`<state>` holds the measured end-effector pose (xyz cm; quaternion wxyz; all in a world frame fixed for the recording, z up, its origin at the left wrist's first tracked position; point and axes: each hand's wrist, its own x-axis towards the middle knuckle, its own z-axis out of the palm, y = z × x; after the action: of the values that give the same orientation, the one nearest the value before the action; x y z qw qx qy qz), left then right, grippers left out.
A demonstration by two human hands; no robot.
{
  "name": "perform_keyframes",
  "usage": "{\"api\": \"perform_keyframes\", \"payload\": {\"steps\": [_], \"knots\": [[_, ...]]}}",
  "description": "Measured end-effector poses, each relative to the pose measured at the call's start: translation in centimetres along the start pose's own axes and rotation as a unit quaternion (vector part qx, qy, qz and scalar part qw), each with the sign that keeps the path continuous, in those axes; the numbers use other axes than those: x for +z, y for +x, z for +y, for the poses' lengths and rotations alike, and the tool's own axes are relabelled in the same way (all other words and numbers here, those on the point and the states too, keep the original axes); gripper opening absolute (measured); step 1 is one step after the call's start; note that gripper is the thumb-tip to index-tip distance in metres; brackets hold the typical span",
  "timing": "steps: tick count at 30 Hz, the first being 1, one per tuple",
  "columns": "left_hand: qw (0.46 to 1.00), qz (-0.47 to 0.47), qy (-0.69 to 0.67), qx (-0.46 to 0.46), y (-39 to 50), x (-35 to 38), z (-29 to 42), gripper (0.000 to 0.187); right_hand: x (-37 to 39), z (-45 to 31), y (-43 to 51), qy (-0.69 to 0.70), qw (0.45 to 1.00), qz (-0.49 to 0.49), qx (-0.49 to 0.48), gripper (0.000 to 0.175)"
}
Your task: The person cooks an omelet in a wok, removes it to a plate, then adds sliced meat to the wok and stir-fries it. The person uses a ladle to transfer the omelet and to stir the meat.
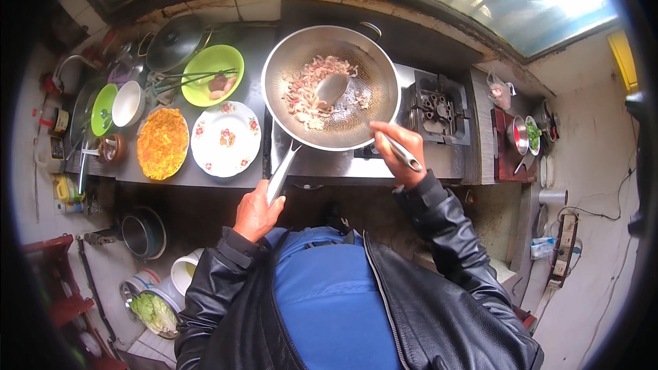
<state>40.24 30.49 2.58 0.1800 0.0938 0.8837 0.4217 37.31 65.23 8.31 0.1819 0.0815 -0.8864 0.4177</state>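
A large metal wok stands on the left side of the gas stove. My left hand is closed around the wok's long handle. In my right hand I grip the handle of a metal cooking spatula or ladle, its head down in the wok. Browned strips of meat lie around that head, mostly on the wok's left side, with a small clump to the right. The wok's burner is hidden under it.
Left of the wok are a flowered plate, a plate of yellow fried egg, a green bowl with chopsticks and a lidded pot. A bare burner is to the right. Farther right, a chopping board carries bowls and a knife.
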Motion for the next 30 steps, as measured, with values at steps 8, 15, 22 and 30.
{"api": "perform_keyframes", "payload": {"steps": [8, 15, 22, 30], "knots": [[1.0, 0.005, -0.005, -0.004, -0.1, 0.1, 0.1, 0.033, -2.8, -1.8, -0.8, 0.037, 0.993, -0.016, 0.109, 0.021], [1.0, -0.003, -0.01, 0.005, -0.1, -0.1, 0.1, 0.033, -1.2, -2.5, 1.1, 0.078, 0.987, 0.03, 0.134, 0.019], [1.0, 0.004, 0.002, 0.007, 0.0, 0.0, 0.1, 0.033, -3.4, -3.7, 2.2, 0.081, 0.976, -0.007, 0.204, 0.022], [1.0, 0.005, 0.01, 0.005, -0.1, 0.0, 0.1, 0.034, -3.2, -2.0, 3.1, 0.014, 0.98, -0.022, 0.197, 0.021]]}}
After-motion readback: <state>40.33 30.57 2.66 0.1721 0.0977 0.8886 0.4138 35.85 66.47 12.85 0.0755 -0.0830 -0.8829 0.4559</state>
